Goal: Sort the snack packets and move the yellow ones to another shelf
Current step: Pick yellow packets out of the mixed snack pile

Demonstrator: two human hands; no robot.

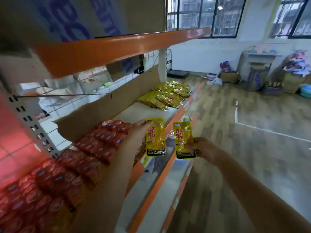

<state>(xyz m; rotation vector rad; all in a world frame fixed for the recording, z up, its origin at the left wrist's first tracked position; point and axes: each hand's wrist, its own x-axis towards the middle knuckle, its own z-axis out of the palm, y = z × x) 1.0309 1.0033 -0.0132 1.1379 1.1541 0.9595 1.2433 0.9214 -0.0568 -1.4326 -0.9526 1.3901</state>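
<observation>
On the shelf point(148, 111) we see red packets point(94, 148) and a yellow pile point(165, 96). Our left hand point(139, 132) and right hand point(204, 148) each pinch one glossy yellow packet point(155, 137) upright, the other point(183, 140) beside it.

Red packets point(50, 174) blurred, cut off bottom-left.

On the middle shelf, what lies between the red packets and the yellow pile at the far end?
Head view: bare shelf board separates the red packets from the yellow pile; nothing lies on it.
</observation>
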